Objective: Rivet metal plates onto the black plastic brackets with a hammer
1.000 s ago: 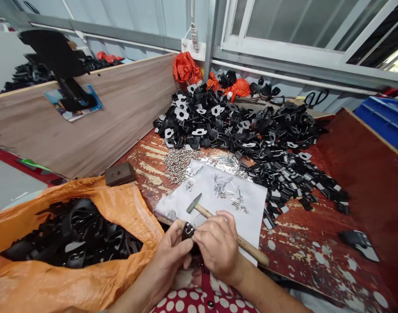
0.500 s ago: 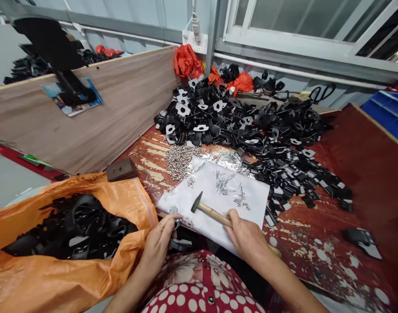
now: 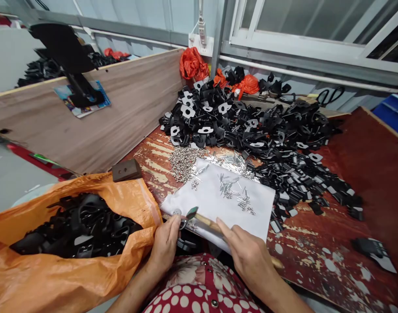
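My right hand [image 3: 247, 250] is wrapped around the wooden handle of a hammer [image 3: 203, 220]. The dark, green-marked hammer head is close to the fingertips of my left hand [image 3: 166, 241]. That left hand pinches a small black plastic part [image 3: 185, 243] at the front edge of the table; its fingers partly cover the part. Whether the hammer touches it, I cannot tell. Beyond my hands, a white sheet [image 3: 202, 195] carries loose metal pins [image 3: 229, 184] and small metal balls [image 3: 247, 208]. A small round metal disc [image 3: 177, 212] sits just past my left fingertips.
A large heap of black plastic parts [image 3: 238, 117] covers the back of the red worn table [image 3: 303, 241]. Beside the sheet lies a pile of small metal balls [image 3: 185, 163]. An orange sack [image 3: 143, 200] of black parts stands at left, with a brown block [image 3: 127, 169] by its rim.
The hammer has come down and left, so its head is now beside my left fingertips. My left hand keeps its hold on the black part. The view has shifted slightly.
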Demonstrator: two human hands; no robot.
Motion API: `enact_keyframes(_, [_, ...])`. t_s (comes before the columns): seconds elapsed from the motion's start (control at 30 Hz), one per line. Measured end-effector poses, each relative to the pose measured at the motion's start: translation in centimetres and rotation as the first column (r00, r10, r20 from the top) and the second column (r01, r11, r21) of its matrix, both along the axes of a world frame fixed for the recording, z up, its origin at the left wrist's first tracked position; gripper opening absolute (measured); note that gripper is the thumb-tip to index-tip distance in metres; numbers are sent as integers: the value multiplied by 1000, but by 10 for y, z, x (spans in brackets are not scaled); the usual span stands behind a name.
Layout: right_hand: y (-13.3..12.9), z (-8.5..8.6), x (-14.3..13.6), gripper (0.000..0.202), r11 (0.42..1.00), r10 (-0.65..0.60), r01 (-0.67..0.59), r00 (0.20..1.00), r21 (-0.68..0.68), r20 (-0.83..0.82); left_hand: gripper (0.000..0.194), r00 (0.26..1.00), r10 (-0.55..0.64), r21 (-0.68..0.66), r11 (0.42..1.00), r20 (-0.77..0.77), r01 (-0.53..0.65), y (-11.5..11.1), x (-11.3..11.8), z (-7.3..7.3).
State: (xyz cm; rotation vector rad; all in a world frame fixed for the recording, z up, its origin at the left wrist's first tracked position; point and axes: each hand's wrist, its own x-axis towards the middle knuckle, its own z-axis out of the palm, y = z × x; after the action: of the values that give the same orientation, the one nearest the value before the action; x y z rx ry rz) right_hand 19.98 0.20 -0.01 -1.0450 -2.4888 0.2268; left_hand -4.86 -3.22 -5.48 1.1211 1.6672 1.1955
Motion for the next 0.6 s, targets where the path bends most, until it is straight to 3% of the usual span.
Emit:
enact_keyframes(0.1, [-1, -2, 2, 60, 999, -30, 33, 996, 41, -79, 38, 1000, -6, 4, 1000, 8, 6, 0, 0, -1])
enact_keyframes(0.27, [-2, -9, -2, 57, 997, 40, -35, 997, -74, 63, 41, 1000, 23, -7, 1000, 10, -23, 0, 0, -3])
enact_keyframes(0.4, [0, 5, 0, 54, 989, -4, 8, 1000, -149, 25, 46, 999, 8, -1, 1000, 35, -8, -1, -3, -2])
enact_keyframes(0.5, [3, 9, -1, 50, 973, -72, 77, 997, -216, 33, 50, 999, -25, -18, 1000, 45, 25, -9, -6, 4])
enact_keyframes(0.6, [10, -7, -6, 40, 973, -140, 165, 978, -159, 158, 36, 998, -54, -63, 997, -23, 53, -21, -11, 18])
